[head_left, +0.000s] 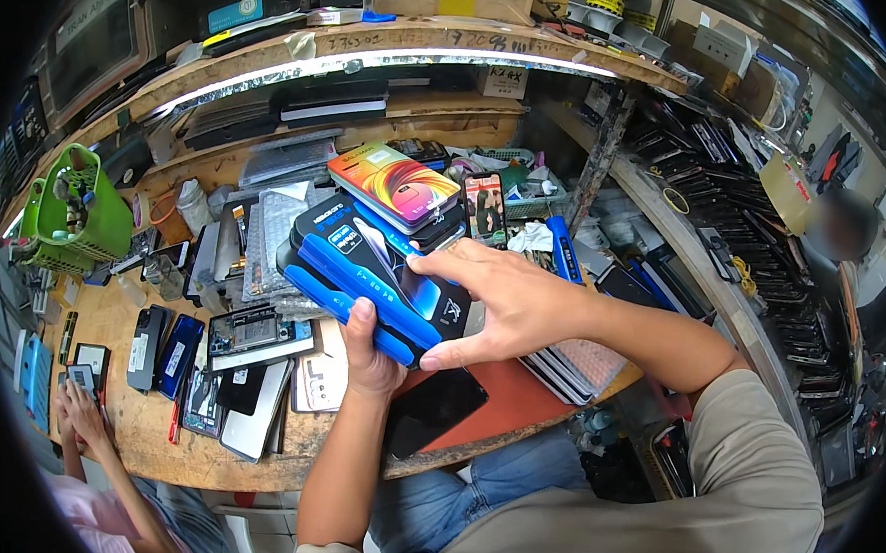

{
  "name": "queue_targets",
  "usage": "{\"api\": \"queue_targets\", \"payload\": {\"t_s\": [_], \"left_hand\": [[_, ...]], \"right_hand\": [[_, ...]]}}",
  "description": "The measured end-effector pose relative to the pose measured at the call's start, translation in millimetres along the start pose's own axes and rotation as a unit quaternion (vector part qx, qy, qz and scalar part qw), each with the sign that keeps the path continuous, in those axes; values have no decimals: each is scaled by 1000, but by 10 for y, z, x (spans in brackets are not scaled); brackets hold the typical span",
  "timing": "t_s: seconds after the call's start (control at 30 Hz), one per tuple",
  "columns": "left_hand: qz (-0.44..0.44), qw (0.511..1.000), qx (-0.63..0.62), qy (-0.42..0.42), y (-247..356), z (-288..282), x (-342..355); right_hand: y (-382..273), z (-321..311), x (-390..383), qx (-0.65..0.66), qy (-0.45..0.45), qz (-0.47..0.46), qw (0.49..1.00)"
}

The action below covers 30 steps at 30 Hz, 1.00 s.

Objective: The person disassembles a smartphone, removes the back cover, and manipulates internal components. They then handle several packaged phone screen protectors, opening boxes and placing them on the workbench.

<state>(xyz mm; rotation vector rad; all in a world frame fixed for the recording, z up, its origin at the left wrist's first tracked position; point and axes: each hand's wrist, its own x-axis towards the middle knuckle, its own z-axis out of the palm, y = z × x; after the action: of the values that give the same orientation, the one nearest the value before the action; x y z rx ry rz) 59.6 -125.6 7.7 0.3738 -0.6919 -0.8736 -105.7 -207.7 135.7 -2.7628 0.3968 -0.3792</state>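
A stack of black and blue flat packages [384, 253], with long blue strips along it, is held tilted above the bench. My left hand [369, 353] grips it from below, thumb up on the lower blue strip. My right hand [482, 299] lies across the right side, fingertips on the upper face and thumb at the lower corner. Just behind are a colorful yellow-pink flat box [393, 182] and an upright phone with a lit-looking screen [485, 204]. Beneath my hands are a red mat [491, 409] and a dark phone-like slab [425, 421].
Opened phones [255, 332] and tools crowd the wooden bench [144, 441]. A green basket [86, 213] stands left. A co-worker's hands [80, 408] hold a small device at lower left. A shelf [305, 49] spans above; stacked dark devices [689, 164] fill the right rack.
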Motion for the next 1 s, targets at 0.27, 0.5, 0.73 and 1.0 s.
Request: {"api": "queue_targets", "payload": {"t_s": [0.27,0.5,0.73,1.0], "left_hand": [[-46,998,-39,-22,61,-24,109],[-25,985,-156,-75,4,-65,209],[18,999,48,16,47,-9,41],[-8,999,15,28,146,53,29]], "right_hand": [[408,-304,148,261,103,51,959],[1332,-770,692,159,204,246,934],[255,-320,152,144,34,25,989],[164,-293,185,318,-114,72,938]]}}
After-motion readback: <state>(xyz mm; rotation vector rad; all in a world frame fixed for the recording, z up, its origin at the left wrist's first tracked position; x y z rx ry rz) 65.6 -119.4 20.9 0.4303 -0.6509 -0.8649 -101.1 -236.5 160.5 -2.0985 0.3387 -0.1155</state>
